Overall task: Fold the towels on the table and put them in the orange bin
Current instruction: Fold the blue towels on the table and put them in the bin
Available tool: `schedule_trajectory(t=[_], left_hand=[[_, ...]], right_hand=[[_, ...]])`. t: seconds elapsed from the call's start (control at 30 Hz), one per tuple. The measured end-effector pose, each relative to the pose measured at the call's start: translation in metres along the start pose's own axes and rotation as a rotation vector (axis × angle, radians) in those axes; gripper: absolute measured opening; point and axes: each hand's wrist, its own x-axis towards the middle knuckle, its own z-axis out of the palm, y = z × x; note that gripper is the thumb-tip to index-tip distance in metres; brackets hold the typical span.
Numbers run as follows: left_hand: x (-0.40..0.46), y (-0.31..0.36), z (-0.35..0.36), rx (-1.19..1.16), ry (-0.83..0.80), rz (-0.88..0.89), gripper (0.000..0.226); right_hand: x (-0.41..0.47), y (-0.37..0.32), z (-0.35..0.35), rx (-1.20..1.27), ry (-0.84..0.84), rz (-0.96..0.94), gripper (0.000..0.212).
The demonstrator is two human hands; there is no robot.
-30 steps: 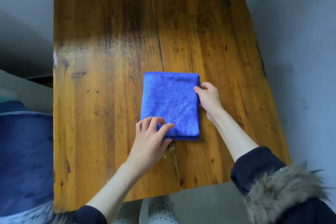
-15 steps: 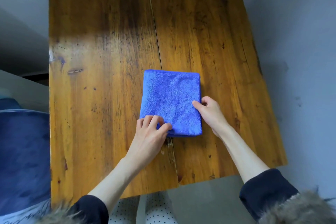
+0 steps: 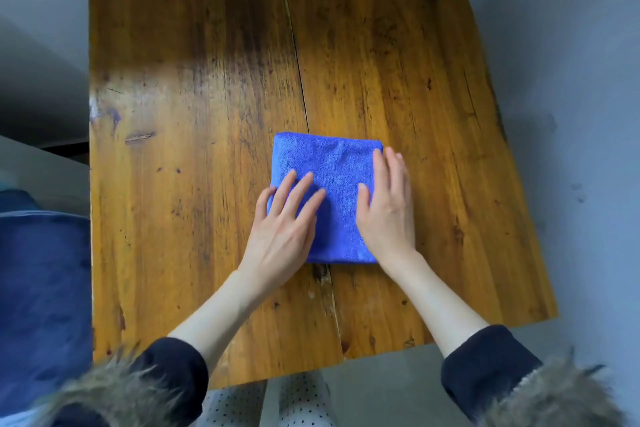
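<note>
A blue towel point(image 3: 334, 166), folded into a small rectangle, lies flat near the middle of the wooden table point(image 3: 194, 149). My left hand point(image 3: 284, 229) rests palm down on the towel's near left part, fingers spread. Palm down too, my right hand point(image 3: 386, 208) lies along the towel's right edge with the fingers pointing away from me. Neither hand grips the cloth. The orange bin is not in view.
The table has a seam running front to back under the towel. A dark blue fabric object point(image 3: 41, 288) sits off the table's left side. Grey floor surrounds the table on the right and far sides.
Both hands have gone from pinching the towel's near corner and right edge to lying flat and open on top of it. The towel has stayed in place.
</note>
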Motion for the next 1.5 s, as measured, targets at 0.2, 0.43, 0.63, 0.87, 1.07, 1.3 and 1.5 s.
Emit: schedule_trajectory(t=[0.2,0.43,0.63,0.87,1.07,1.3,1.5], left_hand=[[0.051,-0.024,0.018,0.013,-0.133,-0.059,0.056],[0.051,-0.025,0.027,0.053,-0.115,-0.079,0.058],[0.018,-0.012,0.019,0.037,-0.027,-0.059,0.053],[-0.01,-0.006,0.029,0.11,-0.152,-0.066,0.055],[-0.01,-0.007,0.015,-0.091,-0.176,-0.126,0.052],[0.009,-0.027,-0.01,-0.55,0.146,-0.642,0.036],[0.036,-0.044,-0.019,-1.002,-0.162,-0.935,0.036]], right_hand=[[0.022,0.011,0.03,-0.296,-0.225,-0.218,0.056],[0.023,0.015,0.033,-0.249,-0.221,-0.229,0.055],[-0.007,0.013,0.021,-0.226,-0.117,-0.248,0.053],[-0.033,0.028,0.022,-0.32,-0.229,-0.24,0.056],[-0.033,0.02,0.01,-0.176,-0.255,-0.156,0.054],[-0.004,0.01,-0.015,0.102,-0.138,0.467,0.041],[0.032,0.012,-0.013,0.452,-0.353,0.778,0.02]])
